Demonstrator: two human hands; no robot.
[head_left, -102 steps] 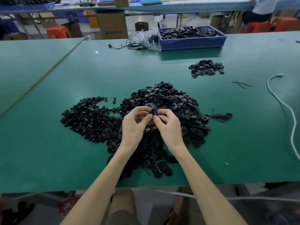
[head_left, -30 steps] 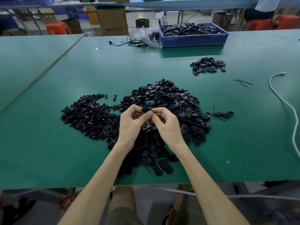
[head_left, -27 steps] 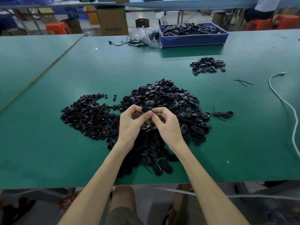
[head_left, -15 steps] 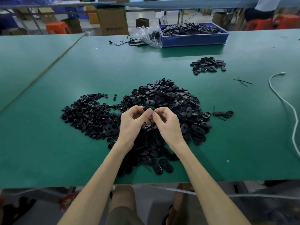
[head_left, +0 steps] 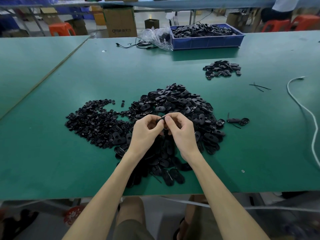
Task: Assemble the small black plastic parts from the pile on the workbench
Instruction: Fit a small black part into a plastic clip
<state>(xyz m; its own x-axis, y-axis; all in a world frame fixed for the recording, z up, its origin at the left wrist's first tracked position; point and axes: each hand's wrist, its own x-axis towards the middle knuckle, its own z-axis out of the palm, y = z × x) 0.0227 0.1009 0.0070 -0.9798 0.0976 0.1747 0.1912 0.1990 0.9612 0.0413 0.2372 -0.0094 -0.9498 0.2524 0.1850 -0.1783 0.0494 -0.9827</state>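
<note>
Green matting covers a long workbench (head_left: 69, 161) in a workshop, seen from the head of the person seated at it. At the centre, a small black plastic part (head_left: 160, 120) is held just above the bench. The left hand (head_left: 145, 134) and the right hand (head_left: 181, 132) meet at their fingertips, fingers curled, each pinching one end of the part between thumb and forefinger.

Directly beneath and around the hands spreads a large heap of black oval plastic shells (head_left: 176, 104), reaching from 12 o'clock down to 6 o'clock near the bench edge. Touching it at 9 o'clock lies a flatter spread of much smaller black plastic pieces (head_left: 93, 122). At 3 o'clock, just clear of the heap, two loose black oval parts (head_left: 238, 120) lie side by side.

Farther out at 1 o'clock sits a small separate cluster of black oval parts (head_left: 222, 69), and beyond it a blue rectangular plastic tray (head_left: 207, 41) filled with more black parts. A crumpled clear plastic bag (head_left: 157, 38) rests against the tray's left end, with a thin black cable (head_left: 136, 45) beside it. At 2 o'clock lie a few thin black strips (head_left: 259, 87), and a white cable (head_left: 304, 108) curves along the bench's right side.

Behind the bench at 11 o'clock stand a brown cardboard box (head_left: 120, 21) and an orange plastic stool (head_left: 61, 29).
</note>
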